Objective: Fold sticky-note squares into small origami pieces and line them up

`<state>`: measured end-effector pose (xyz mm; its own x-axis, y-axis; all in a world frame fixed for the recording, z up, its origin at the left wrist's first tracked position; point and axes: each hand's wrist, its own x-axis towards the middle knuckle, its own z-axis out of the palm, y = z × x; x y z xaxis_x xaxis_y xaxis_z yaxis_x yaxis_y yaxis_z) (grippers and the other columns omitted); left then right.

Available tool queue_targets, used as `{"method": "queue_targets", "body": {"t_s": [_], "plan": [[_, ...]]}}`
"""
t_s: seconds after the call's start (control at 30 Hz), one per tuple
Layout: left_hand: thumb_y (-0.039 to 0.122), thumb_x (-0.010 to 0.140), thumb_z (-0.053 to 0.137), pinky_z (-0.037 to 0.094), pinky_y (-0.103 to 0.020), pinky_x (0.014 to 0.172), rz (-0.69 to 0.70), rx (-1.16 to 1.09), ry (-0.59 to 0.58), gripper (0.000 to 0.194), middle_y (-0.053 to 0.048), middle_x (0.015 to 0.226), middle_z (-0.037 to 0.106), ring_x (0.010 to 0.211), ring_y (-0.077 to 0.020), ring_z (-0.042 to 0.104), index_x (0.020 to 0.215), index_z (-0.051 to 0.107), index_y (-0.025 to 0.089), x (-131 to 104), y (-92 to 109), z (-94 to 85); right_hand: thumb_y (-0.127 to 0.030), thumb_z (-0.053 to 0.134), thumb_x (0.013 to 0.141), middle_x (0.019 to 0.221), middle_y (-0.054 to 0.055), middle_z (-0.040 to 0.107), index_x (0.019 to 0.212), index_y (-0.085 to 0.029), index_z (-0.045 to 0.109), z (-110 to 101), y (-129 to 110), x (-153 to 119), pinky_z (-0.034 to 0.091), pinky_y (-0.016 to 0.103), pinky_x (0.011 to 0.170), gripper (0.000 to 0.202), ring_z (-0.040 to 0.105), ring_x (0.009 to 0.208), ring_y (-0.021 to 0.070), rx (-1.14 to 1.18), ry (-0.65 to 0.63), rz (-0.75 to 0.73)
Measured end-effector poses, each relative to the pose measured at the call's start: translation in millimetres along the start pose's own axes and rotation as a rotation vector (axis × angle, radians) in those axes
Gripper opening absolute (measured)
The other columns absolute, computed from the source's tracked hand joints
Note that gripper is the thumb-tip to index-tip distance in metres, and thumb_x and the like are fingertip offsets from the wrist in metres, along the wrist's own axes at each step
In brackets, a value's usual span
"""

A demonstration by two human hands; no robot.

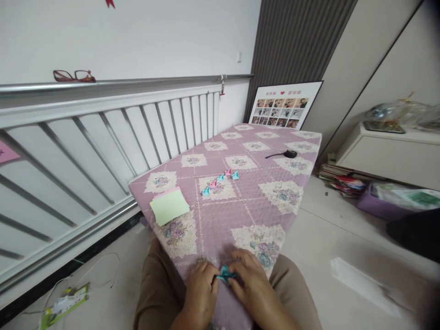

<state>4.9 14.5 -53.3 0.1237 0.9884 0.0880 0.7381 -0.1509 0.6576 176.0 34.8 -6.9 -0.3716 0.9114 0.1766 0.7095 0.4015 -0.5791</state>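
Observation:
Between my two hands, low over the near end of the table, is a small folded piece of blue paper (225, 274). The fingers of my left hand (202, 286) pinch its left tip. From the other side, the thumb and fingers of my right hand (250, 279) close on its right part. Farther up the cloth lie several small folded paper pieces, among them a blue one (206, 191), a pink one (213, 184) and another blue one (235, 175). To their left rests a stack of square paper sheets (170, 207), pale green on top with pink and yellow edges showing beneath.
A purple flowered cloth (220, 229) covers the table. A black roll with a loose strip (290, 154) lies toward its far right. A white railing (165, 123) runs along the left, with glasses (74, 77) on its ledge. A photo board (285, 106) leans behind the far end.

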Motion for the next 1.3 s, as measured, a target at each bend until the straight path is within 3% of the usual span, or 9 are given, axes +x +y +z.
{"method": "queue_targets", "body": {"t_s": [0.13,0.23,0.33,0.53,0.87,1.13,1.3], "plan": [[0.004,0.074,0.047,0.04,-0.035,0.083,-0.013,-0.042,-0.005,0.024,-0.004,0.091,0.06,0.09,-0.0217,0.053,0.087,0.059,0.02,-1.3,1.4,-4.5,-0.011,0.053,0.073,0.13,0.008,0.053,0.084,-0.023,0.067,8.0,-15.8,8.2,0.034,0.048,0.098,0.021,0.033,0.13,0.0315,-0.164,-0.123,0.083],[0.001,0.072,0.044,0.041,-0.033,0.086,-0.003,-0.15,0.024,0.036,-0.005,0.099,0.058,0.095,-0.0201,0.053,0.1,0.057,0.02,-2.5,4.5,-10.5,-0.009,0.051,0.072,0.133,0.009,0.052,0.096,-0.022,0.068,14.4,-18.9,12.2,0.034,0.048,0.098,0.032,0.032,0.131,0.0317,-0.206,-0.156,0.091],[0.003,0.076,0.044,0.042,-0.03,0.085,0.065,-0.223,0.018,0.029,-0.005,0.098,0.057,0.094,-0.0183,0.053,0.094,0.058,0.02,-1.5,8.0,-15.1,-0.01,0.05,0.073,0.132,0.01,0.053,0.091,-0.021,0.069,15.1,-19.6,14.4,0.036,0.047,0.097,0.028,0.033,0.131,0.0312,-0.217,-0.168,0.088],[0.006,0.078,0.047,0.042,-0.033,0.08,0.087,-0.062,0.003,0.021,-0.005,0.091,0.059,0.088,-0.0197,0.053,0.081,0.062,0.02,4.1,8.0,-14.1,-0.01,0.049,0.075,0.128,0.009,0.056,0.084,-0.023,0.07,7.3,-19.7,18.7,0.039,0.045,0.095,0.026,0.037,0.128,0.0295,-0.223,-0.174,0.084],[0.004,0.078,0.046,0.04,-0.03,0.076,0.059,-0.004,-0.026,0.02,-0.004,0.088,0.057,0.085,-0.018,0.052,0.076,0.059,0.019,9.3,9.0,-17.8,-0.015,0.053,0.078,0.122,0.013,0.061,0.082,-0.021,0.072,7.8,-30.5,26.0,0.04,0.048,0.091,0.02,0.042,0.125,0.0337,-0.402,-0.197,0.118],[0.007,0.075,0.049,0.036,-0.029,0.074,-0.024,0.119,-0.075,0.016,-0.003,0.088,0.056,0.085,-0.0181,0.051,0.077,0.058,0.02,16.3,13.3,-15.1,-0.01,0.044,0.083,0.125,0.013,0.059,0.094,-0.021,0.071,12.4,-32.9,29.7,0.041,0.047,0.088,0.031,0.043,0.125,0.0328,-0.408,-0.203,0.112],[0.008,0.075,0.05,0.034,-0.028,0.072,-0.042,0.171,-0.1,0.015,-0.001,0.086,0.056,0.083,-0.0168,0.051,0.075,0.058,0.021,19.1,16.4,-15.6,-0.016,0.047,0.083,0.125,0.013,0.058,0.092,-0.022,0.07,3.5,-29.1,24.0,0.04,0.045,0.087,0.025,0.041,0.125,0.0328,-0.388,-0.237,0.141]]}}
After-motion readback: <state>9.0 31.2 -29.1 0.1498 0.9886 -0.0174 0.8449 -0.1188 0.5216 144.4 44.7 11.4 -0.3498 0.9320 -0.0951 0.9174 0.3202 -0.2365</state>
